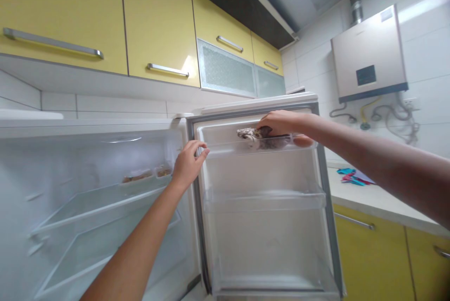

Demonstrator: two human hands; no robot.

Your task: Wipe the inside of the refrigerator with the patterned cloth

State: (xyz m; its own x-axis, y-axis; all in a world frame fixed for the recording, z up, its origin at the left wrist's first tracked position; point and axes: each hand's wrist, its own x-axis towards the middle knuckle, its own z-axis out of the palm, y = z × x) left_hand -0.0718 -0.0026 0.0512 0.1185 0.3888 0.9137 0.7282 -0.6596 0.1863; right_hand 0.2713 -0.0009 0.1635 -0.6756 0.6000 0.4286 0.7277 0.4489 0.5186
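Note:
The fridge door [267, 235] stands wide open in front of me. My right hand [281, 123] reaches into its top clear shelf [225, 149], fingers closed on a crumpled brown-and-white patterned cloth [249, 136]. Part of this cloth shows through the shelf's front. At the shelf's right end is a brownish rounded shape [303, 140]; whether it is an egg or part of my hand seen through the plastic, I cannot tell. My left hand [190, 160] hovers by the hinge side, empty, its fingers curved and the thumb apart.
Inside the fridge [94, 207] are glass shelves, with small food packs [137, 176] at the back of the upper one. Yellow cabinets [158, 19] hang overhead. To the right, colourful cloths [355, 177] lie on a white counter [383, 202], below a wall-mounted water heater [369, 52].

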